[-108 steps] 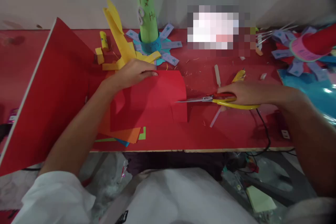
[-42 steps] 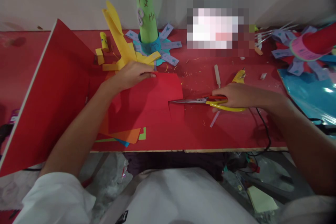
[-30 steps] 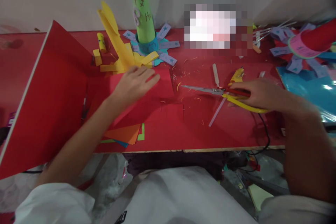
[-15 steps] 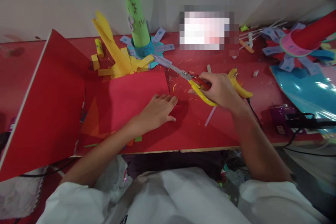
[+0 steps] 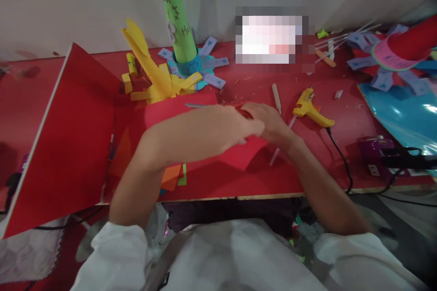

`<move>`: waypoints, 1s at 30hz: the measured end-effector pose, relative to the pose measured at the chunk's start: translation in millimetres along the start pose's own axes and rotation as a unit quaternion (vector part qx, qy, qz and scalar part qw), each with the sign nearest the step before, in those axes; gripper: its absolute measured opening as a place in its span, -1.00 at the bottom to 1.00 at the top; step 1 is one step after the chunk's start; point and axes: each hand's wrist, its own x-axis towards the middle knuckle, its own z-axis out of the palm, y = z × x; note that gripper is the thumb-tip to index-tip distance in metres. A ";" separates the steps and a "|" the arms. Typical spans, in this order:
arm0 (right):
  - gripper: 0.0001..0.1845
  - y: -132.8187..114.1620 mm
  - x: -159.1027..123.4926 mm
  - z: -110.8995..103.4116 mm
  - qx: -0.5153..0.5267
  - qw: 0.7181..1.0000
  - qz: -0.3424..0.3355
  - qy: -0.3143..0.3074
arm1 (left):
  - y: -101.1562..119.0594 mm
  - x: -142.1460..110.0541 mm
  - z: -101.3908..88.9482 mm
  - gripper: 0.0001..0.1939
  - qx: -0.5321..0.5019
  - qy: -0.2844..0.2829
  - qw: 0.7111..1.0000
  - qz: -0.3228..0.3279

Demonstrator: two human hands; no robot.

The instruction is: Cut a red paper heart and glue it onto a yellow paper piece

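Note:
My left hand [image 5: 241, 129] reaches across in front of me and is closed on a cut piece of red paper [image 5: 241, 154], lifted a little off the red table [image 5: 307, 177]. Right behind it, my right hand [image 5: 271, 122] grips the scissors [image 5: 200, 105]. Their blades point left over the larger red sheet [image 5: 160, 111], and only a bit of red handle shows between my hands. My left forearm hides most of that sheet.
A big red board [image 5: 68, 136] leans at the left. Yellow paper strips [image 5: 153, 79] and a green tube [image 5: 177, 13] stand at the back. A yellow glue gun [image 5: 310, 109] with its cord, a glue stick [image 5: 276, 97], a purple power strip [image 5: 372, 154] and blue foil [image 5: 403, 109] lie to the right.
After cutting into the red sheet, my right hand swung the scissors to point left. My left hand left the sheet, moved right and picked up the cut red piece.

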 end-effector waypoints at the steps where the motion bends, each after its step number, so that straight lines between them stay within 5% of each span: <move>1: -0.83 0.5 -0.2 2.4 0.030 0.999 -0.025 -0.005 | -4.8 9.3 -2.2 -0.78 0.002 -0.027 0.999 0.021; 5: -0.76 4.7 1.3 5.0 0.133 0.988 -0.073 0.035 | -36.2 34.1 0.2 -0.85 -0.008 0.044 0.999 0.006; 9: -0.59 12.5 -1.0 -3.6 0.188 0.965 -0.037 0.176 | -67.7 40.7 18.6 -0.93 -0.083 0.128 0.987 -0.051; 12: -0.47 16.6 -4.8 -4.2 0.268 0.923 -0.090 0.262 | -81.8 46.1 32.7 -0.91 -0.136 0.176 0.973 -0.064; 15: -0.67 14.2 -5.9 0.3 0.270 0.910 -0.120 0.292 | -81.4 53.0 40.7 -0.81 -0.195 0.175 0.963 -0.055; 23: -0.78 0.9 1.3 2.9 0.338 0.861 0.014 0.380 | -52.2 59.0 47.1 -0.63 -0.243 0.194 0.950 -0.014; 30: -0.64 4.9 2.2 8.7 0.302 0.887 0.019 0.350 | -60.3 68.2 68.3 -0.88 -0.175 0.272 0.943 -0.079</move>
